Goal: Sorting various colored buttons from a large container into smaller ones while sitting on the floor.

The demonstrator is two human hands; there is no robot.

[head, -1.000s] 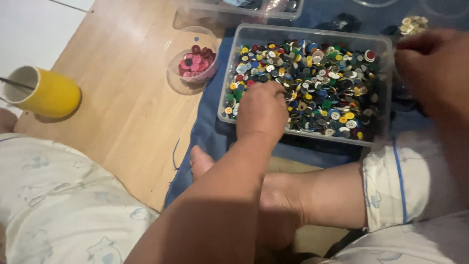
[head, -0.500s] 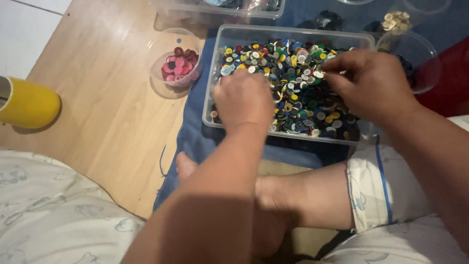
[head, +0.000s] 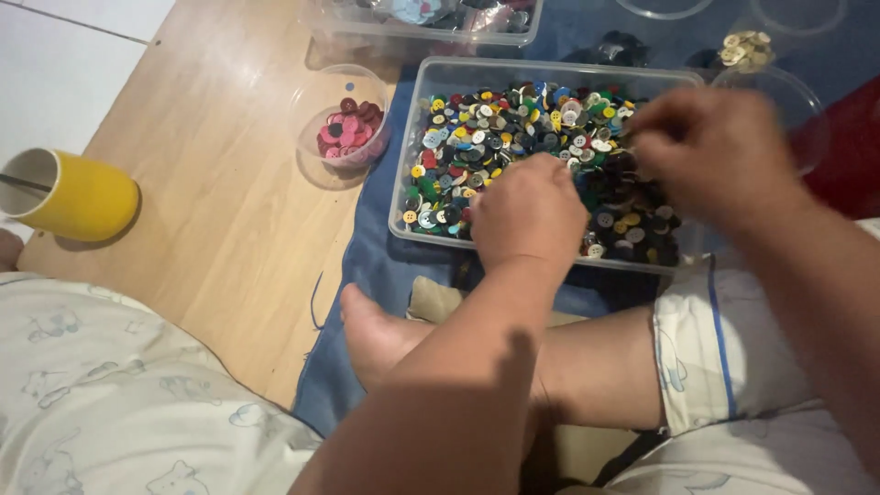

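The clear plastic box [head: 414,147] full of mixed buttons [head: 495,137] lies on a blue cloth [head: 367,275], just in front of the person's crossed legs, and both hands are inside it. The left hand [head: 530,213] rests knuckles up on the near side of the heap; its fingers are curled down into the buttons, so I cannot tell if they pinch something. The right hand [head: 720,151] hovers over the right half of the box, a little blurred, with the fingertips drawn together toward the left as if they pinch one button, but the button itself is not visible. To do this picking well, I think it is better to spread the heap thin with one hand and to lift one button at a time with thumb and forefinger, so that neighbours do not stick and come along. The box is a rectangle, its long axis runs left to right across the view, and its open top faces upward, with the long wall toward the person. A small round dish [head: 344,124] holding red and pink buttons stands just left of the box on the wooden board [head: 229,211]. A yellow cup [head: 78,194] stands well apart at the left edge.
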